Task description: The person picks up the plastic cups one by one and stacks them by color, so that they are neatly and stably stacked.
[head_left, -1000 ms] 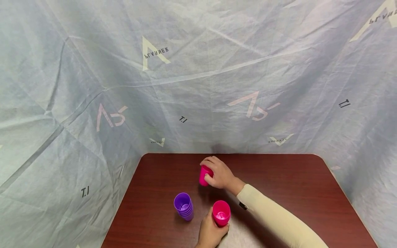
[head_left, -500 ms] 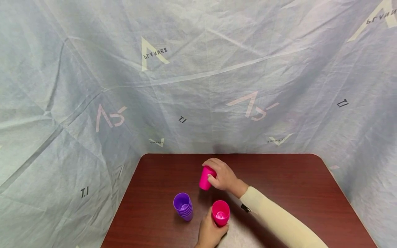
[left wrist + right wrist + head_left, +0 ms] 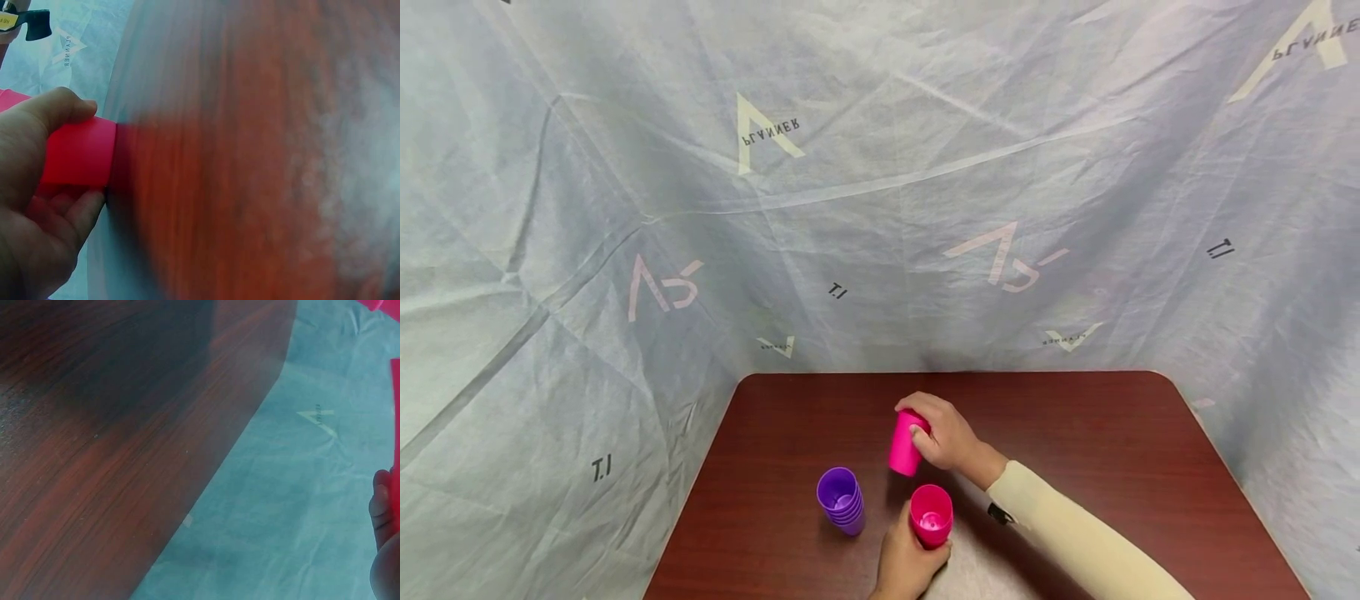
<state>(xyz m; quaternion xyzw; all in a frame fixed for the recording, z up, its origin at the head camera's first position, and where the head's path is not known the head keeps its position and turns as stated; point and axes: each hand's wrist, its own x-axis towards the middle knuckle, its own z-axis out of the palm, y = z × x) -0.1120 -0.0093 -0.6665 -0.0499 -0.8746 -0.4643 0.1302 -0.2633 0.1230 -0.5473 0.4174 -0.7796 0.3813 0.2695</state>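
Near the front of the table, my left hand [image 3: 904, 560] grips an upright pink cup [image 3: 932, 521], its open mouth facing up. In the left wrist view, thumb and fingers wrap the sides of this pink cup [image 3: 81, 150] near its base, which is at the tabletop. My right hand [image 3: 951, 435] holds a second pink cup [image 3: 906, 450] just beyond the first, slightly tilted, with the hand over its upper end. Only a strip of that cup [image 3: 396, 444] and some fingers show at the right wrist view's edge. Left of both hands stands a stack of purple cups [image 3: 841, 498].
The brown wooden table [image 3: 1075, 417] has rounded far corners. Grey printed cloth [image 3: 895, 275] hangs behind it and along both sides. My right forearm in a cream sleeve [image 3: 1075, 533] crosses the right front part of the table.
My right hand has moved nearer to me and a little to the right, bringing its pink cup closer to the one in my left hand. The left hand stays in place.
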